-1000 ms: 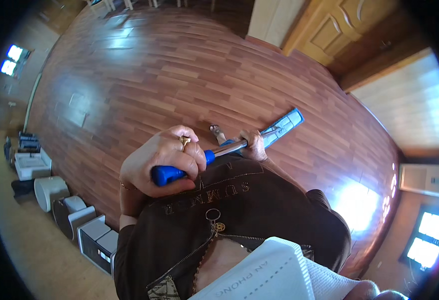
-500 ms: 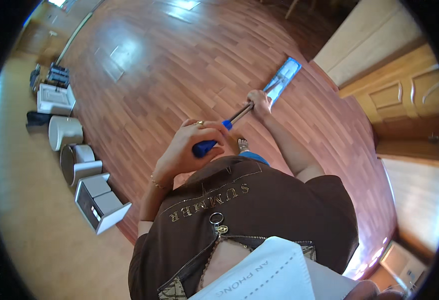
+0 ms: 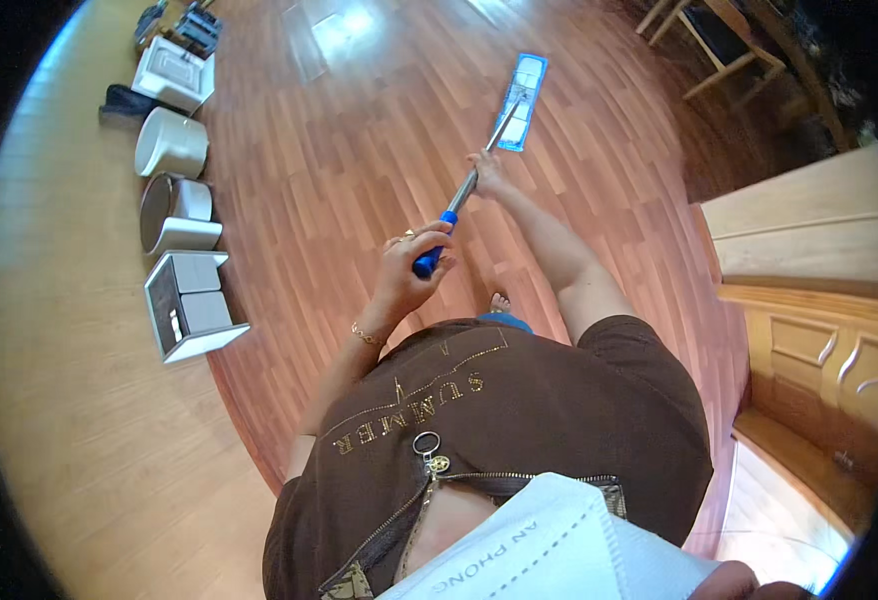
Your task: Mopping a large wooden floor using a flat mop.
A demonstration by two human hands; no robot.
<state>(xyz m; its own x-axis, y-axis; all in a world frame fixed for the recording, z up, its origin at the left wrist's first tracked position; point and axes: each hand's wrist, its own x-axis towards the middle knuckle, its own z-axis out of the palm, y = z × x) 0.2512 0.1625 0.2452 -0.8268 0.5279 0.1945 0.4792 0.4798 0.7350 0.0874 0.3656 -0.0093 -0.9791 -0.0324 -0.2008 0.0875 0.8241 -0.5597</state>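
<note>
A flat mop with a blue-edged white head lies against the reddish wood floor ahead of me. Its metal pole slants back toward my body and ends in a blue grip. Around that grip, near my waist, the fingers of my left hand are closed. Farther along the pole, nearer the mop head, my right hand is wrapped round the metal with the arm stretched forward.
Along the left stand sample-like white fixtures: a framed grey box, a round-fronted piece and a white panelled box. At the right are a pale cabinet side and wooden doors. A wooden chair stands at the far right.
The mop head has swung left and farther away. Both hands have moved forward with the pole, still gripping it. My view has turned right, bringing the chair into sight.
</note>
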